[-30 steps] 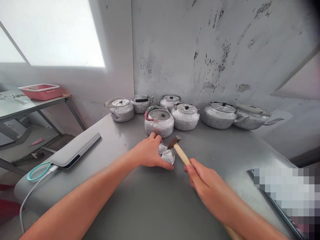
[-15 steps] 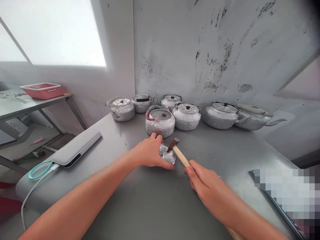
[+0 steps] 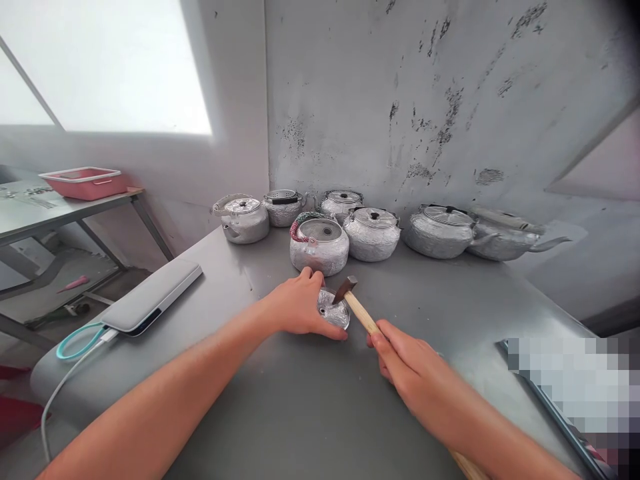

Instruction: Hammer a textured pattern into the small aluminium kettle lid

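My left hand (image 3: 303, 307) grips the edge of a small round silver lid (image 3: 340, 315), thumb at its near side and fingers at its far side. The lid is textured, with a small hole near its middle. My right hand (image 3: 407, 363) is closed around the wooden handle of a hammer (image 3: 361, 312). The hammer's dark, pointed head is over the lid; whether it touches the metal I cannot tell. Just beyond the lid stands a lidless silver kettle (image 3: 320, 253) with a red and green wrapped handle.
Several hammered kettles (image 3: 374, 235) line the table's back near the stained wall. A white power bank (image 3: 155, 297) with a cable lies left. A dark-edged, pixelated flat object (image 3: 555, 400) lies right. A red basket (image 3: 90, 185) sits on another table.
Almost nothing differs. The whole view has shifted very slightly; both hands, the hammer and the lid keep the same positions relative to each other.
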Available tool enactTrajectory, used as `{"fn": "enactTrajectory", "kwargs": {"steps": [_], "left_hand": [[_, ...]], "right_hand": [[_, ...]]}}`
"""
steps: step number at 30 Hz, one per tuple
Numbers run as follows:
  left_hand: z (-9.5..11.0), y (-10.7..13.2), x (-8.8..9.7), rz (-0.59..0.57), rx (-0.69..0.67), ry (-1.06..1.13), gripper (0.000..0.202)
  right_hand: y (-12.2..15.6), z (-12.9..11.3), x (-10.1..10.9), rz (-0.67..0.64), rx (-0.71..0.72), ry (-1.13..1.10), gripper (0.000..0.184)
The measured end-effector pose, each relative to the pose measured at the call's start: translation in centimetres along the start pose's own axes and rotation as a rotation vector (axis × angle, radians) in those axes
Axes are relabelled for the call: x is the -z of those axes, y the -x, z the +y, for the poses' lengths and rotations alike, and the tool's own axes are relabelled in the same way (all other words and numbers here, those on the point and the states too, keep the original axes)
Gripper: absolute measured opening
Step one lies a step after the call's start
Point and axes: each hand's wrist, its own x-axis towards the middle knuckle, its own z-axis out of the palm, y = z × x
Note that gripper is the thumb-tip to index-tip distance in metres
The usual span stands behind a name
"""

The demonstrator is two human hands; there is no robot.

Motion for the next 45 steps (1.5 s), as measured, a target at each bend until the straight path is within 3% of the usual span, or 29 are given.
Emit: {"fn": "enactTrajectory", "kwargs": {"steps": [33, 45], "left_hand": [[0.25, 0.14, 0.25, -0.019, 0.020, 0.001, 0.093], [0.36, 0.18, 0.34, -0.019, 0.022, -0.006, 0.089]], "right_hand": [[0.07, 0.02, 0.30, 0.070, 0.050, 0.146, 0.034], [0.12, -0.20, 0.35, 0.031, 0.024, 0.132, 0.036]]}}
